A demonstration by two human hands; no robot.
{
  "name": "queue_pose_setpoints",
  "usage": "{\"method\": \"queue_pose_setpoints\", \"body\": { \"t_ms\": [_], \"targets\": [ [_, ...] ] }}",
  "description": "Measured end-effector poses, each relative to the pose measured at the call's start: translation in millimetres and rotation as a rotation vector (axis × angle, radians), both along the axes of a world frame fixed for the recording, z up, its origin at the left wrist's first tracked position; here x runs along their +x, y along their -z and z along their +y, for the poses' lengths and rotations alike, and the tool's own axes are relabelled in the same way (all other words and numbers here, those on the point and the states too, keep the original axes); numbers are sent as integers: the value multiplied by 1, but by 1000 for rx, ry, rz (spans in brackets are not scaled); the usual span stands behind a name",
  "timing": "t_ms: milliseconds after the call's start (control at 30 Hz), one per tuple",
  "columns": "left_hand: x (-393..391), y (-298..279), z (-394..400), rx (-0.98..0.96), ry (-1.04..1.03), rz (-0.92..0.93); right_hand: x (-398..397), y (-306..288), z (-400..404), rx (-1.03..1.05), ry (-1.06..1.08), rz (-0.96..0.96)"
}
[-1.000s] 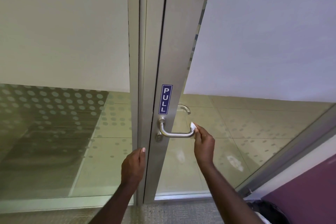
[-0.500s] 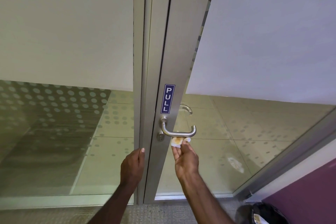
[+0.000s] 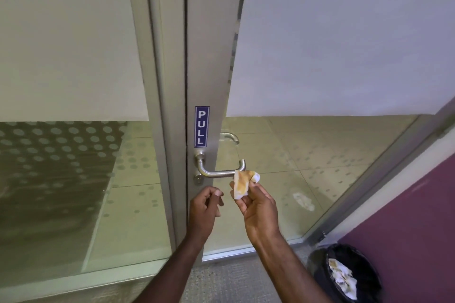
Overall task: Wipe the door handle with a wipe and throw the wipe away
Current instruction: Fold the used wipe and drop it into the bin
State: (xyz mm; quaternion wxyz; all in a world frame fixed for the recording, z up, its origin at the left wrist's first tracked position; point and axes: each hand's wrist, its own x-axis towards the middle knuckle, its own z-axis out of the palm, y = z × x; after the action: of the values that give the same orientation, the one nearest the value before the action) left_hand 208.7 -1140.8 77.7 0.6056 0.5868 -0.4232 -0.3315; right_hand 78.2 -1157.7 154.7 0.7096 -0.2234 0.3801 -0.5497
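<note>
Wipe (image 3: 242, 183) now off handle (image 3: 219, 172) — left hand (image 3: 205, 206) released door.

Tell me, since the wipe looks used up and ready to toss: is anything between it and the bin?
Nothing visible blocks the way. The right hand holds the stained wipe just below the door handle, and the black bin stands open on the floor to the lower right, with crumpled wipes already inside. The left hand is on the other side.

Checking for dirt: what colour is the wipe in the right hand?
White with yellow-brown staining, seen in the head view: the wipe is pinched in the right hand.
</note>
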Motion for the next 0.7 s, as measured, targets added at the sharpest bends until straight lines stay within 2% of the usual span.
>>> {"method": "queue_pose_setpoints", "body": {
  "t_ms": [100, 167, 500, 700],
  "targets": [
    [-30, -22, -12, -79, 44, 172, -29, -1, -4, -52, 38, 142],
    [-50, -37, -18, -131, 75, 212, -48, -4, -6, -80, 67, 199],
    [-174, -80, -58, -185, 256, 158, -174, -37, -14, -180, 216, 292],
    [-284, -86, -83, -176, 403, 113, -298, -51, -16, -334, 357, 707]
  ]
}}
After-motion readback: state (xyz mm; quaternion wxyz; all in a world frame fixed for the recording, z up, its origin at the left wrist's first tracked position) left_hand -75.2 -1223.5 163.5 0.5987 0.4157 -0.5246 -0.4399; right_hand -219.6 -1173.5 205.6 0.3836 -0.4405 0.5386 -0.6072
